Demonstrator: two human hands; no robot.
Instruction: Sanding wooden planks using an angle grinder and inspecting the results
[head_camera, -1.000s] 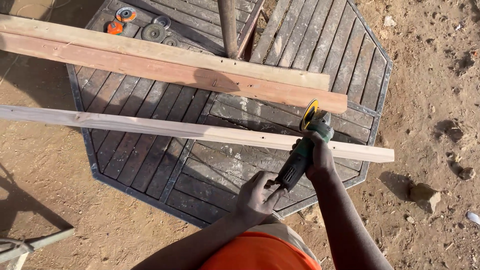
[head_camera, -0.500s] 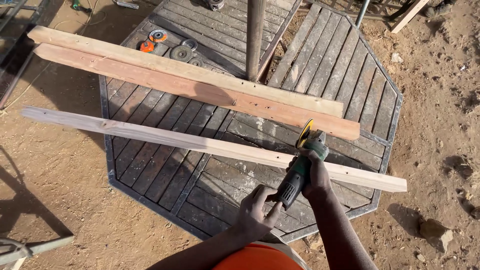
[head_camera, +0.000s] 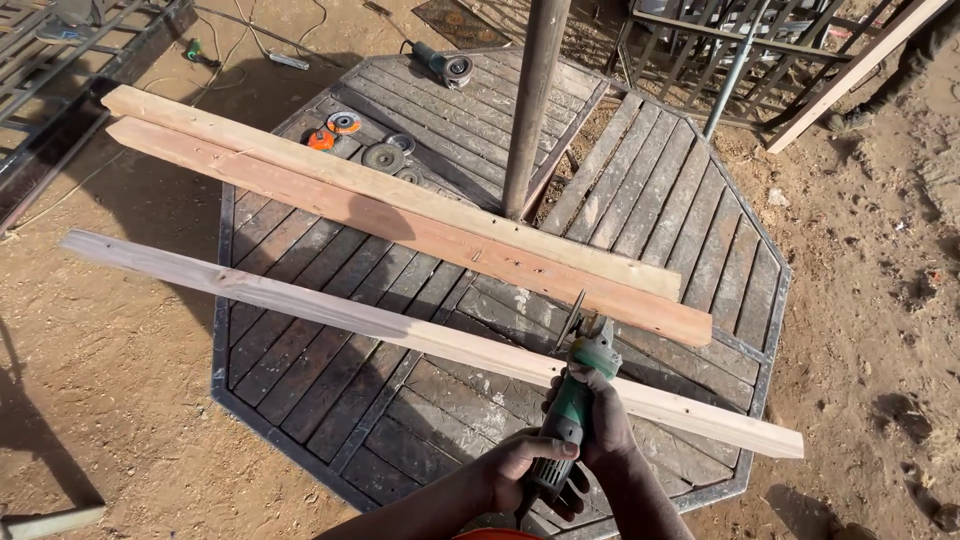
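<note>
Green grinder, pale wood, grey slats

You hold a green-and-black angle grinder (head_camera: 575, 405) over a pale cream batten (head_camera: 400, 330); beyond lie a reddish-tan plank (head_camera: 400, 225), a weathered grey slatted table (head_camera: 300, 390) and orange discs (head_camera: 333, 130) at far left.

Head camera looks steeply down, near, onto the slatted table (head_camera: 300, 340).
</note>
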